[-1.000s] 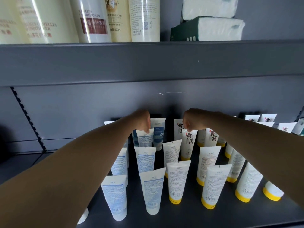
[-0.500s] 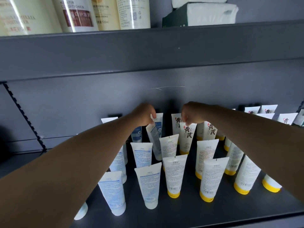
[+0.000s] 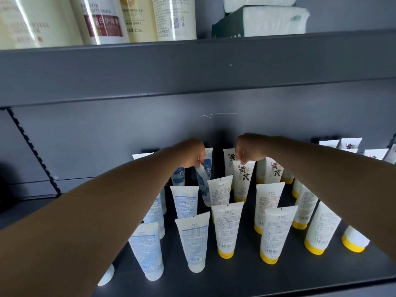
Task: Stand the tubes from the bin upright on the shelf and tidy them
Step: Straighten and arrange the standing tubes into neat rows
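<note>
Left hand [image 3: 189, 154] pinching tilted blue tube [image 3: 202, 185]; right hand [image 3: 246, 150] pinching upright yellow-capped tube [image 3: 243, 181] by top on shelf [image 3: 235, 277].

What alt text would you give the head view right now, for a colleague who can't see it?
Both hands reach to the back of a grey shelf: the left hand pinches the top of a tilted blue-and-white tube, the right hand grips the top of a white yellow-capped tube. Rows of similar tubes stand cap-down in front.
</note>
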The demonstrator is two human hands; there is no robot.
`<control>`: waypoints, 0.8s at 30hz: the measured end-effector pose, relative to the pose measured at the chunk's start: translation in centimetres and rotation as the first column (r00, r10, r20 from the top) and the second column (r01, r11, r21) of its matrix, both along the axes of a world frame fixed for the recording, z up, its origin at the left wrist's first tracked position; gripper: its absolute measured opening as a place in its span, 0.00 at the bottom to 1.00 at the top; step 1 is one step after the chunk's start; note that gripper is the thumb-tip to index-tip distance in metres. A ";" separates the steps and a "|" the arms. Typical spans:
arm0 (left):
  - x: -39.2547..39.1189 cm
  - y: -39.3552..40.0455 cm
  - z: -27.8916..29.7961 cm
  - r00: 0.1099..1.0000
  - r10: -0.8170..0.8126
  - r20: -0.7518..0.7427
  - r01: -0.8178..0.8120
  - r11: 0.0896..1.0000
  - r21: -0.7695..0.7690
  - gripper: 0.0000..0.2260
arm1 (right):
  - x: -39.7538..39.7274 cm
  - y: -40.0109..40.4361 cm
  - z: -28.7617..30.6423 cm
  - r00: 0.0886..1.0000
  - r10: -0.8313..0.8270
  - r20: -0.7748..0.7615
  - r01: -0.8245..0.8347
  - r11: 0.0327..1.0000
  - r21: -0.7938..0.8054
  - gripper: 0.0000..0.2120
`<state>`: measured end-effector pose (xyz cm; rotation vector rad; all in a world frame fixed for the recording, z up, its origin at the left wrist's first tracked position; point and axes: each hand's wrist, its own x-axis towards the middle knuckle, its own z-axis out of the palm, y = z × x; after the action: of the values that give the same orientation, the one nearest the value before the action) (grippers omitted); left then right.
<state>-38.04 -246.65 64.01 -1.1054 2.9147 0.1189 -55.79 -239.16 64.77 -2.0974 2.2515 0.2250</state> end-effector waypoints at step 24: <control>-2.5 -0.8 -0.1 0.998 -0.034 0.051 0.038 0.997 -0.071 0.14 | 0.6 -0.7 0.3 0.998 0.066 0.001 -0.066 0.998 -0.016 0.12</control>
<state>-40.52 -247.43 63.88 -1.0486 2.9144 -0.0145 -55.14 -239.82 65.03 -2.1810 2.1931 0.2093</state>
